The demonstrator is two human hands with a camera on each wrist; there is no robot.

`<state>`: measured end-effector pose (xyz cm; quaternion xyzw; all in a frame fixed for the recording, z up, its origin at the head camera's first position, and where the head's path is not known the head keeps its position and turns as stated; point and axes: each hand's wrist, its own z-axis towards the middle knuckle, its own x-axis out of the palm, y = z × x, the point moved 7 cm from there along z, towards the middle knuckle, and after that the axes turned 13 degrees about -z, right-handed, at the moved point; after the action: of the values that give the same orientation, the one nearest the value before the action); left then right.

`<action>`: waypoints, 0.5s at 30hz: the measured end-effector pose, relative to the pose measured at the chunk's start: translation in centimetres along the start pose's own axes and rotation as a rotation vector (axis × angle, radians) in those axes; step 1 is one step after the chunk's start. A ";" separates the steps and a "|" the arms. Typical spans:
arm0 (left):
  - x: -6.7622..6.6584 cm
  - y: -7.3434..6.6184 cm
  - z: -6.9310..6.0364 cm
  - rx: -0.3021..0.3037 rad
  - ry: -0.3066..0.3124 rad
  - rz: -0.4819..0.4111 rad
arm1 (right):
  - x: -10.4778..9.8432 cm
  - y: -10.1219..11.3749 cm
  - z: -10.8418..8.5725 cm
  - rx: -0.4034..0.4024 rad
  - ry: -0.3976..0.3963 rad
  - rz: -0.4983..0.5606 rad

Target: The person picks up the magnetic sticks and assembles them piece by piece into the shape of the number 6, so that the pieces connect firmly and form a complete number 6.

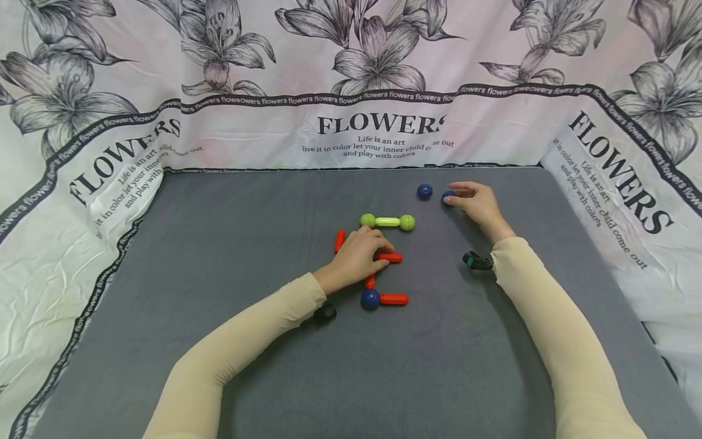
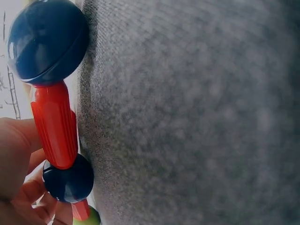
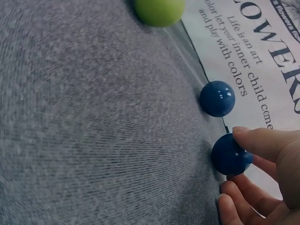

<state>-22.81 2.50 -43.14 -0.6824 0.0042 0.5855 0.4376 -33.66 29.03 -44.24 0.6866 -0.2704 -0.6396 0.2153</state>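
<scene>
My left hand (image 1: 356,259) bends over the middle of a joined piece of red sticks and blue balls. In the left wrist view its fingers curl round a blue ball (image 2: 68,179), which the hand hides in the head view. A red stick (image 2: 55,126) links that ball to the nearer blue ball (image 1: 370,299). One red stick (image 1: 393,299) points right from the nearer ball, another (image 1: 392,258) from under my left fingers. At the back right, my right hand (image 1: 478,207) pinches a blue ball (image 3: 230,154) between thumb and fingers, low over the table.
A second blue ball (image 1: 425,192) lies left of my right hand. Beyond my left hand is a green stick (image 1: 387,222) with green balls (image 1: 407,222) at both ends. A red stick (image 1: 340,241) stands out at upper left. Flower-printed cloth (image 1: 378,131) borders the grey table (image 1: 439,378).
</scene>
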 end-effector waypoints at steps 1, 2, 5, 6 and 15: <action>0.0 0.0 0.0 0.000 -0.001 0.000 | 0.0 0.1 0.1 -0.009 0.000 -0.017; 0.0 0.0 0.0 0.000 -0.002 -0.001 | 0.1 0.1 0.1 -0.015 -0.001 -0.030; 0.0 0.1 0.0 0.002 -0.003 0.002 | 0.1 0.1 0.2 -0.025 -0.008 -0.062; 0.0 0.1 0.0 0.001 -0.003 0.004 | 0.1 0.2 0.1 -0.026 -0.011 -0.064; -0.2 0.0 -0.1 0.007 -0.011 -0.017 | 0.2 0.6 -0.6 -0.042 -0.027 -0.083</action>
<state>-22.79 2.37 -43.00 -0.6777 -0.0019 0.5856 0.4447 -33.12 28.40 -43.95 0.6840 -0.2312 -0.6626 0.1993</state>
